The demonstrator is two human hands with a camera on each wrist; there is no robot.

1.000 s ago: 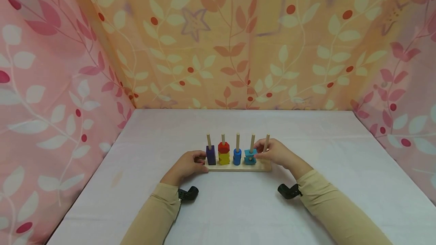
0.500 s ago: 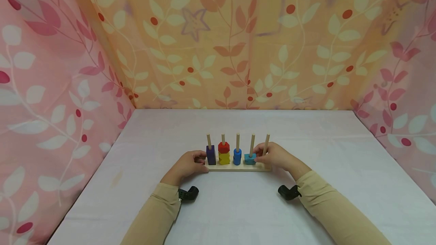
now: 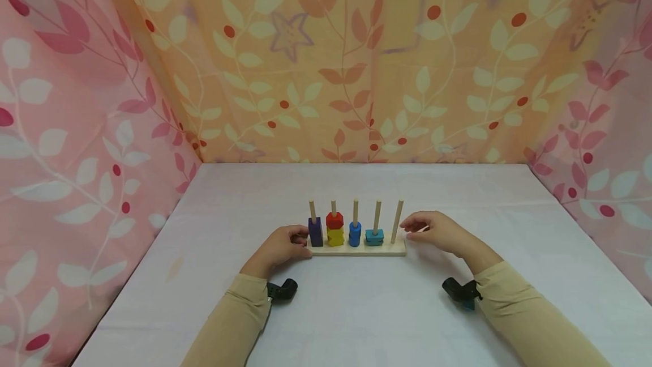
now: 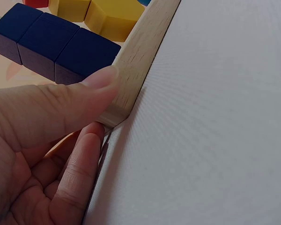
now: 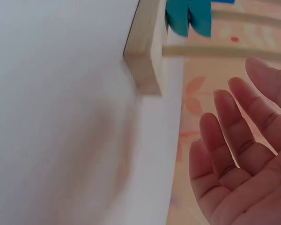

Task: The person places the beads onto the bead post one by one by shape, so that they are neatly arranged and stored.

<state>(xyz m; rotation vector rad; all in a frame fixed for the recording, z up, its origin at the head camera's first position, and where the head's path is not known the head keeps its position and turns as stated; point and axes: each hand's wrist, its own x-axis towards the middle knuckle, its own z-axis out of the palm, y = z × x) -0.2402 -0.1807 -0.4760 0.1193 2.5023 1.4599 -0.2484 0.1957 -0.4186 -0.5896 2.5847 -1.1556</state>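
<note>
A wooden peg board (image 3: pixel 356 250) with several upright pegs stands on the white table. From left to right its pegs carry a dark blue block (image 3: pixel 316 231), a red block (image 3: pixel 334 221) on a yellow one (image 3: pixel 334 237), a blue piece (image 3: pixel 355 233) and a teal block (image 3: pixel 374 237); the rightmost peg (image 3: pixel 397 221) is bare. My left hand (image 3: pixel 285 244) grips the board's left end (image 4: pixel 131 70), thumb on top and fingers beneath. Just right of the board hovers my right hand (image 3: pixel 433 230), fingers relaxed (image 5: pixel 239 154) and holding nothing.
Pink and orange leaf-patterned cloth walls close in the white table (image 3: pixel 356 310) on the left, back and right. Bare tabletop lies in front of the board and on both sides. A black wrist camera (image 3: pixel 460 291) sits on each forearm.
My right hand let go of the teal block, which now sits low on its peg, and drew away to the right of the board. The left hand has stayed put.
</note>
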